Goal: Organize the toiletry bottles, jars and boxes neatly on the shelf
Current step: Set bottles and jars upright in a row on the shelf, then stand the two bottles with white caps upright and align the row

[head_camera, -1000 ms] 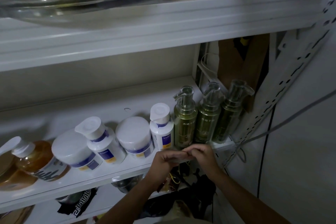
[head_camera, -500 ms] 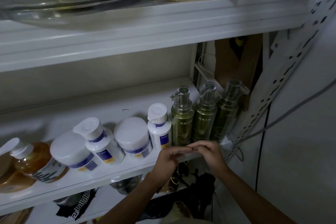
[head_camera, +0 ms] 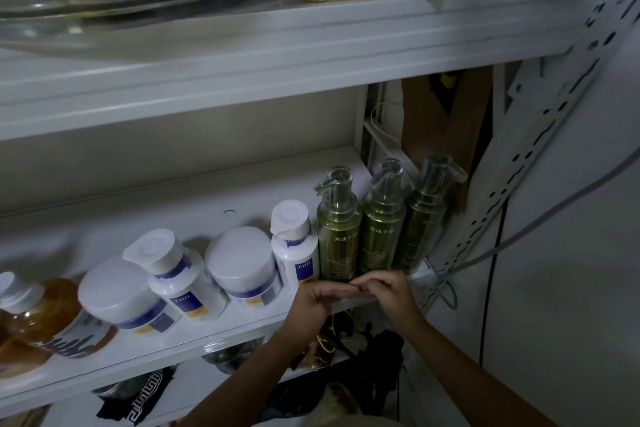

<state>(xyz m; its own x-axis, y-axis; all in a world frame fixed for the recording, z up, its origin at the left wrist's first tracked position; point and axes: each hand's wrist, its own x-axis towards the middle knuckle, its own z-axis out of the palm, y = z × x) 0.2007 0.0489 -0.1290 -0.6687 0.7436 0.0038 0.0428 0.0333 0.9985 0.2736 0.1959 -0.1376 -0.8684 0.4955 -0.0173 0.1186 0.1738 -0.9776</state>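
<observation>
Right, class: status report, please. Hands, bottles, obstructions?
Left hand and right hand meet fingertips at shelf edge, no bottle held. Three green pump bottles upright, rightmost. Nothing blocks them.

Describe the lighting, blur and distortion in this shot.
Head view: dim overall; the green pump bottles are sharp, with legible label characters; the amber bottle at the left edge is smeared; the wide-angle lens bows the perforated upright; the left hand and right hand are shadowed.

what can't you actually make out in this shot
Head view only:
Whether the left hand and right hand pinch anything: fingertips meet, too small and dim.
Green pump bottles: bases partly hidden behind the hands.
Amber bottle: cut off by left edge.
Lower shelf clutter: too dark.
</observation>
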